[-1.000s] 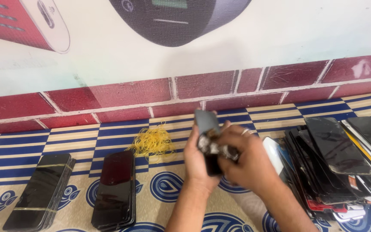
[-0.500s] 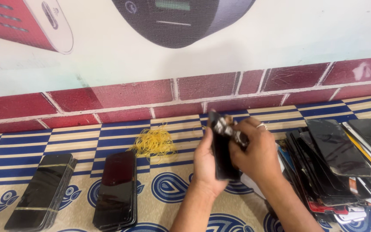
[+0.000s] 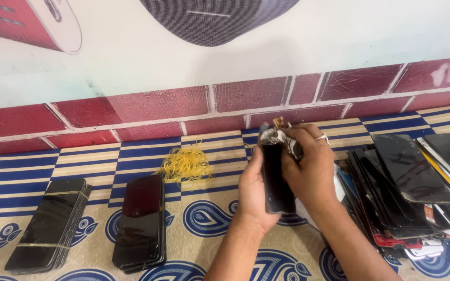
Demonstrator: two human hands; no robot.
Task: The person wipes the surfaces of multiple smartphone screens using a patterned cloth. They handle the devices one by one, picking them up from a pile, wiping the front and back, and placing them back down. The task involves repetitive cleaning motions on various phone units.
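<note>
Hard to make out: the crumpled silvery and brownish bits at the top end of the dark phone screen panel, half buried under fingertips; possibly a flex strip, cannot tell. Panel's right edge hidden behind the right hand; its back face out of sight. Right-side pile of loose screens cut off by the frame edge, lower layers hidden beneath upper ones.

Panel held upright above the patterned mat, near its middle, long axis running away from the body toward the painted brick wall, glossy face turned left, top end farthest away.

Left hand wrapped around the lower half, fingers curled closed on it. Right hand closed over the top end, ringed finger on the edge, thumb and fingertips pinching the crumpled bits.

Left of the hands: heap of yellow rubber bands, two banded screen stacks.
</note>
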